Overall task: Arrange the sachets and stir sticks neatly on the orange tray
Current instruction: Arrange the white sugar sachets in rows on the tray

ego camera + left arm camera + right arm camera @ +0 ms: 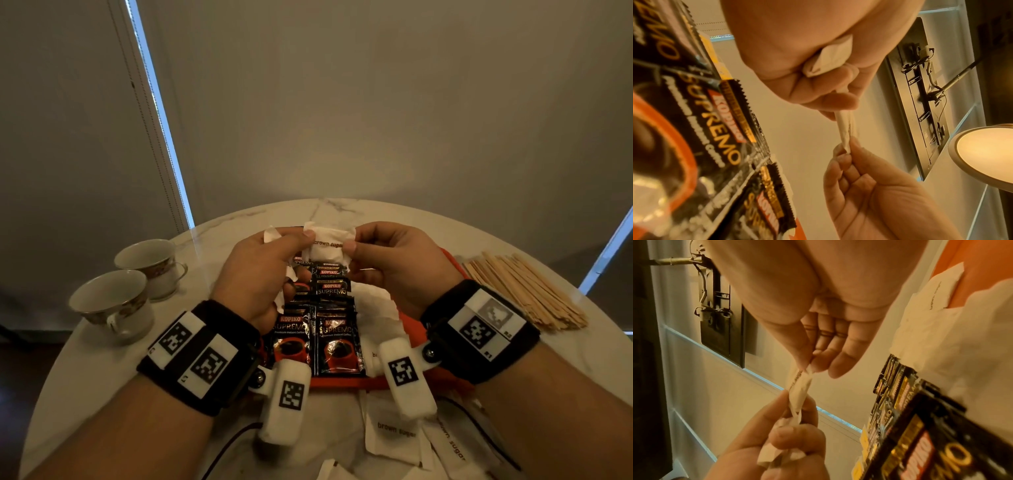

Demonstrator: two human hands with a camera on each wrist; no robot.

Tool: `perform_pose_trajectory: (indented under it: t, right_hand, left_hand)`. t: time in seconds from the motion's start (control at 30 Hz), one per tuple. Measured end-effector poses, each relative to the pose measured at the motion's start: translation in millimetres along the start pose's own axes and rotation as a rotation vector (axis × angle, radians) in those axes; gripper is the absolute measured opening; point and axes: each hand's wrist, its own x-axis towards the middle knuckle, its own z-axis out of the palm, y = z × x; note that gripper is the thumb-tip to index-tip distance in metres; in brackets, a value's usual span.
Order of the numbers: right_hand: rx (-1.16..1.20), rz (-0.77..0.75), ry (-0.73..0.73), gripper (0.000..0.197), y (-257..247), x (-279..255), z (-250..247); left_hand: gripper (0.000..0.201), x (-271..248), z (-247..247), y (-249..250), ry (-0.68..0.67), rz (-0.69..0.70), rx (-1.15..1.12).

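Centrally, above the orange tray (454,265): one white brown sugar sachet (327,246), held up clear of it by both hands. Left hand (263,270) pinches the sachet's left edge, with further white sachets bunched in its closed grip. Right hand (394,263) pinches the right edge between thumb and fingertip, other fingers loose. On the tray: black coffee sachets (337,341) in overlapping rows; white sachets on its right part. Right of the tray, on the worktop (342,209): stir sticks (524,291), heaped. Left of the tray: two cups (137,284) near the worktop edge. Nearer than the tray: loose brown sugar sachets (394,435).
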Motion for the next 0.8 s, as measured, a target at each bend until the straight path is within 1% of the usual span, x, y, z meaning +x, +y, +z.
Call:
perform_pose_trajectory:
  t: [0.07,0.1,0.17,0.23,0.3,0.33,0.4,0.47,0.57,0.67,0.8]
  right_hand:
    - [-0.017,0.016,0.040,0.003,-3,4,-8]
    - [-0.024,0.027,0.079,0.005,-4,7,-15]
    - [0.001,0.067,0.220,0.012,-4,18,-35]
    - [0.043,0.142,0.390,0.016,0,30,-58]
    - [-0.024,0.247,0.513,0.014,10,39,-78]
    - [-0.089,0.303,0.541,0.014,15,41,-85]
    - [-0.199,0.407,0.538,0.012,23,44,-92]
    - [-0.251,0.462,0.525,0.006,28,47,-96]
    - [-0.309,0.495,0.513,0.001,30,49,-99]
    - [-0.366,0.524,0.481,0.007,30,50,-99]
    - [-0.401,0.514,0.483,0.005,26,48,-96]
  left_hand:
    - [0.006,1,-1,0,-0.002,0.016,0.025]
    - [0.008,1,-2,0,-0.011,0.025,0.048]
    - [0.011,3,-5,1,-0.018,0.030,0.070]
    - [0.012,5,-6,1,-0.007,0.020,0.065]
    - [0.011,6,-7,1,0.003,0.019,0.063]
    - [0.011,6,-7,1,0.007,0.021,0.066]
    - [0.012,6,-7,0,0.009,0.028,0.074]
    - [0.012,6,-7,-1,0.008,0.028,0.078]
    - [0.012,8,-9,0,0.010,0.020,0.084]
    - [0.012,10,-10,1,0.016,0.017,0.080]
    - [0.014,9,-9,0,0.008,0.015,0.073]
